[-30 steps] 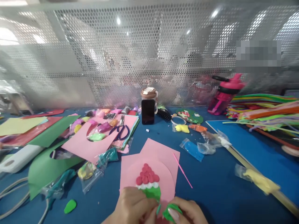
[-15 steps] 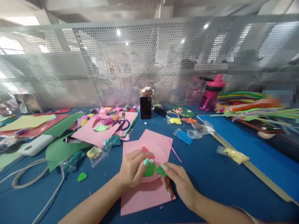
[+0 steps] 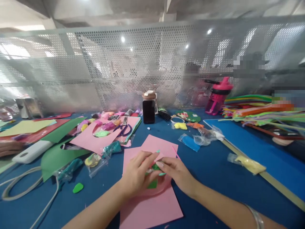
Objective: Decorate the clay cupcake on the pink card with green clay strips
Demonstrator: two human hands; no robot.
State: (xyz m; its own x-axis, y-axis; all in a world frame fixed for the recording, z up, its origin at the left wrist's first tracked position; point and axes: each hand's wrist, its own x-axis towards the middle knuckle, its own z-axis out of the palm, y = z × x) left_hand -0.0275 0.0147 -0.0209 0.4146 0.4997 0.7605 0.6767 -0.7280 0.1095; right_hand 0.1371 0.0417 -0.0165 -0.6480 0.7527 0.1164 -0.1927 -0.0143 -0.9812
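Observation:
My right hand (image 3: 179,174) pinches a small piece of green modelling clay (image 3: 155,166) between thumb and fingertips. Curled over a round pink piece (image 3: 164,186), my left hand (image 3: 140,173) steadies it, thumb and index finger on either side of the green clay. A flat green patch (image 3: 152,184) shows on the round piece below the left thumb. My fingers hide most of its upper part. Pink paper sheets (image 3: 150,210) lie beneath both hands.
Left are a green clay lump (image 3: 78,188), a white cable (image 3: 53,197), bagged clay (image 3: 92,160) and scissors (image 3: 124,128). A phone (image 3: 149,112) stands ahead. At right lie a blue board (image 3: 252,149) and a yellow clay packet (image 3: 250,163); a pink bottle (image 3: 216,98) stands behind.
My right hand has brought the green clay up and left onto the round piece. My left thumb has swung across toward it. Another person's hand now shows at the far left.

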